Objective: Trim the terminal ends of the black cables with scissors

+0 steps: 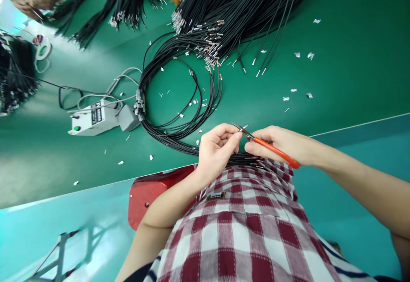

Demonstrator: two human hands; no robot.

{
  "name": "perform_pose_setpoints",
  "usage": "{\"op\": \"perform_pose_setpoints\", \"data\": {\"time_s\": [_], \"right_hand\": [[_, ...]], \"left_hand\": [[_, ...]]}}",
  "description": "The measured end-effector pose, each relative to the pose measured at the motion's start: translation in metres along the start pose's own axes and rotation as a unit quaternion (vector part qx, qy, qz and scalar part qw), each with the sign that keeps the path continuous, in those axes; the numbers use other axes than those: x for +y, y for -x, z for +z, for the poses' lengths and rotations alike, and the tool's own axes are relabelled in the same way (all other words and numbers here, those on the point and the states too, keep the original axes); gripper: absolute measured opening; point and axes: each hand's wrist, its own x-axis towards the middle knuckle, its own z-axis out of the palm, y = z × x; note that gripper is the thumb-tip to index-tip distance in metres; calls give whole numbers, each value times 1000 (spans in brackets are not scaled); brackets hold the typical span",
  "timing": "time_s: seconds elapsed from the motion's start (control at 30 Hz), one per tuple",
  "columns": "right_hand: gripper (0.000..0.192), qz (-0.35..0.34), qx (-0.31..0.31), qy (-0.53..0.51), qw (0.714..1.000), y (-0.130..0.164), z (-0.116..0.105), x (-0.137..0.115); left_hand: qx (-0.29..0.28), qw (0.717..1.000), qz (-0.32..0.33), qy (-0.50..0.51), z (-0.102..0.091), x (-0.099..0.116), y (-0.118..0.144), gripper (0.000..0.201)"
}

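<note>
My left hand (217, 147) pinches the end of a thin black wire (238, 127) at the table's near edge. My right hand (282, 144) grips orange-handled cutters (272, 149), and their jaws meet that wire end right beside my left fingertips. Under both hands a bundle of black wires (179, 139) runs along the edge and loops back into a coil (179, 85) on the green table (336, 81). A bigger heap of black wires with metal terminals (224, 13) lies further back.
A small white control box (92, 120) with grey cables sits at the left. Metal scraps (297, 92) dot the mat. Another person's hand (35, 0) works at the far left corner near a tape roll (43, 49). A red stool (150, 194) stands below the table.
</note>
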Motion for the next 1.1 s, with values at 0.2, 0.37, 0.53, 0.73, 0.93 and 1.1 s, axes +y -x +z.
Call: {"op": "perform_pose_setpoints", "data": {"time_s": [0.2,0.37,0.53,0.73,0.93,1.1], "right_hand": [[55,-21,-21,-21,999,-2,2,9],[55,-29,-36,-66,997,-5,4,16],[60,7,36,30,999,-1,7,3],[61,20,89,117,989,4,7,-8],[63,-8,50,64,997,2,5,1],[61,22,84,87,992,-1,11,1]], "left_hand": [[-6,1000,6,-3,-1,-3,0,29],[-12,1000,1,2,-1,-6,1,26],[-5,1000,2,-2,0,-8,2,27],[8,999,26,-26,1,-11,2,28],[9,999,27,-27,1,-12,2,29],[15,1000,16,-14,2,-13,3,28]]}}
